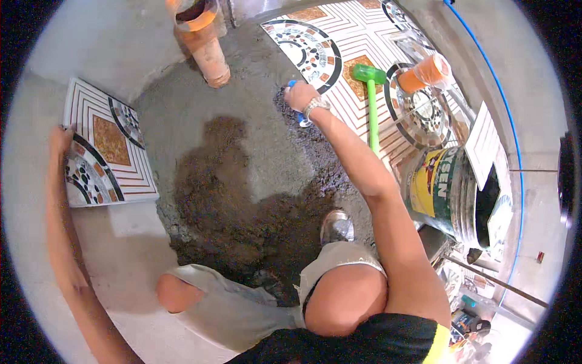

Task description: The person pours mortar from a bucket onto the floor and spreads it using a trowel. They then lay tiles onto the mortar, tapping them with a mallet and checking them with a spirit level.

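Note:
My left hand [60, 139] grips the outer edge of a square patterned floor tile [109, 148], which is tilted up at the left by the wall. The tile has brown, black and white curves and lines. My right hand [301, 98] is closed round a blue-handled tool [301, 119]; the fist hides most of it, so its kind does not show. That hand is at the border between the laid patterned tiles [357, 33] and the wet grey mortar bed [267, 158]. A green mallet [372, 109] lies on the laid tiles, right of this hand.
An orange pipe [209, 57] stands up from the mortar at the back. Another orange pipe [424, 73], wrapped in plastic, rises through the tiles. A bucket [442, 188] with tile pieces stands at the right. My shoe [337, 227] is beside the mortar. A blue hose [503, 100] runs along the right.

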A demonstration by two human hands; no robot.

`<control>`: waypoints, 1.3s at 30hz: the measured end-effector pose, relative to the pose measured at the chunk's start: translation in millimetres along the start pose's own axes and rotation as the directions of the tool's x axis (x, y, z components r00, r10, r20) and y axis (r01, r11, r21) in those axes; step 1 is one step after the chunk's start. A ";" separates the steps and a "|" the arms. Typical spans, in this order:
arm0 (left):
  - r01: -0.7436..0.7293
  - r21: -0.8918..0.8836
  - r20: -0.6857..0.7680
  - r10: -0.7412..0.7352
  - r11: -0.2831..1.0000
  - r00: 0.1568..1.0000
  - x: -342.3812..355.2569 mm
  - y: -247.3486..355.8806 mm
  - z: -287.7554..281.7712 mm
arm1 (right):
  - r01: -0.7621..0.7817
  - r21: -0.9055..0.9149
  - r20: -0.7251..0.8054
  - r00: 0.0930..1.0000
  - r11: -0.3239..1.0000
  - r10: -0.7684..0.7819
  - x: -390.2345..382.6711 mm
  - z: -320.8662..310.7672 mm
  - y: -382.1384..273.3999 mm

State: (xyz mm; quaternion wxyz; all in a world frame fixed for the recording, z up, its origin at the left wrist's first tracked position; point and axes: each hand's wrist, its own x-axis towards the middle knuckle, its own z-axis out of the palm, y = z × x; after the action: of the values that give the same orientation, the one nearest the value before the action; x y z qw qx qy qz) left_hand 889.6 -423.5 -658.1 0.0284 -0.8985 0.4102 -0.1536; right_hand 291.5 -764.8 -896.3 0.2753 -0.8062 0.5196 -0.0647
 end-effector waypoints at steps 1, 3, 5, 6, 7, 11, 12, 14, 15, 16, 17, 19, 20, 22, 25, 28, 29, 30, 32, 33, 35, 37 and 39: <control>0.087 -0.096 0.088 -0.079 0.992 0.993 -2.5 2.8 -0.7 | 0.050 -0.046 0.042 0.998 0.998 -0.048 0.4 1.8 2.0; 0.188 -0.182 0.185 -0.155 0.965 0.971 -7.1 8.1 -4.6 | 0.022 -0.047 0.046 0.999 0.999 -0.020 -7.2 -0.6 8.8; 0.167 -0.133 0.129 -0.150 0.977 0.980 -10.9 12.3 -8.7 | 0.013 -0.062 0.087 0.996 0.998 -0.008 -24.5 -8.9 14.8; 0.154 -0.144 0.129 -0.136 0.977 0.982 -11.7 13.0 -10.1 | -0.012 -0.068 0.095 0.995 0.998 0.018 -39.2 -12.5 16.5; 0.168 -0.108 0.159 -0.149 0.980 0.976 -11.5 12.5 -10.6 | -0.057 -0.023 0.105 0.993 0.998 0.059 -52.4 -19.4 17.3; 0.159 -0.103 0.121 -0.147 0.982 0.982 -6.3 -1.4 0.2 | -0.125 0.226 0.168 0.982 0.966 0.088 -119.7 -48.2 19.1; 0.156 -0.070 0.146 -0.144 0.985 0.979 -3.1 -6.7 5.4 | 0.049 0.236 0.025 0.998 0.970 -0.056 -138.7 -53.8 21.0; 0.183 -0.150 0.145 -0.161 0.972 0.976 2.5 -16.4 16.0 | 0.191 0.207 -0.129 0.978 0.960 -0.167 -157.5 -59.9 18.1; 0.166 -0.239 0.146 -0.134 0.957 0.980 5.7 -19.6 21.1 | 0.266 0.101 -0.195 0.950 0.959 -0.243 -159.6 -62.5 17.2; 0.220 -0.290 0.175 -0.175 0.931 0.969 7.5 -24.1 22.6 | 0.358 0.011 -0.210 0.914 0.934 -0.348 -163.7 -64.2 17.4; 0.164 -0.307 0.157 -0.120 0.937 0.980 10.5 -25.4 25.7 | 0.351 -0.170 0.042 0.936 0.921 -0.349 -163.2 -70.1 22.2; 0.123 -0.087 0.106 -0.113 0.989 0.988 13.7 -28.6 25.4 | 0.294 -0.148 0.098 0.954 0.944 -0.282 -163.6 -76.8 29.8; 0.100 -0.098 0.140 -0.086 0.990 0.986 15.4 -28.9 24.8 | 0.247 -0.135 0.154 0.962 0.960 -0.226 -163.8 -79.4 34.5; 0.237 -0.342 0.223 -0.167 0.909 0.961 9.5 -33.4 24.1 | 0.313 -0.050 -0.074 0.946 0.948 -0.316 -167.4 -80.1 42.3; 0.115 -0.260 0.129 -0.084 0.959 0.988 9.2 -39.7 25.6 | 0.412 0.049 -0.483 0.807 0.910 -0.339 -168.7 -76.2 44.0; 0.138 -0.264 0.159 -0.098 0.955 0.982 10.4 -51.1 32.0 | 0.353 0.221 -0.493 0.845 0.909 -0.208 -160.0 -72.6 36.8; 0.141 -0.268 0.163 -0.100 0.953 0.982 12.7 -54.8 34.8 | 0.269 0.235 -0.346 0.921 0.934 -0.179 -155.2 -72.4 34.3; 0.139 -0.273 0.177 -0.092 0.952 0.980 13.8 -59.1 37.6 | 0.185 0.218 -0.137 0.978 0.958 -0.157 -150.6 -74.3 32.8; 0.140 -0.275 0.187 -0.090 0.951 0.978 18.1 -67.3 42.1 | 0.306 -0.311 0.143 0.951 0.900 -0.274 -147.0 -77.4 32.7; 0.136 -0.279 0.196 -0.083 0.950 0.977 21.7 -70.9 45.5 | 0.338 -0.267 0.179 0.937 0.902 -0.299 -147.7 -77.7 34.2; 0.133 -0.300 0.219 -0.067 0.945 0.973 28.0 -77.0 52.0 | 0.194 -0.109 0.017 0.981 0.975 -0.193 -157.5 -71.8 38.9; 0.149 -0.308 0.244 -0.074 0.940 0.967 33.1 -84.3 58.3 | 0.186 -0.037 -0.111 0.976 0.982 -0.189 -174.4 -59.3 48.4; 0.145 -0.324 0.251 -0.062 0.935 0.966 37.8 -92.5 63.2 | 0.214 0.038 -0.205 0.958 0.976 -0.202 -181.4 -48.0 67.5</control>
State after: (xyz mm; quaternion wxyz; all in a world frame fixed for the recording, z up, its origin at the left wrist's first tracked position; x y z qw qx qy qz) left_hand 999.2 -395.2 -692.3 -0.0867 -0.9222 0.3760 0.0263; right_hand 136.6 -645.3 -857.5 0.2373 -0.8372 0.4549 -0.1894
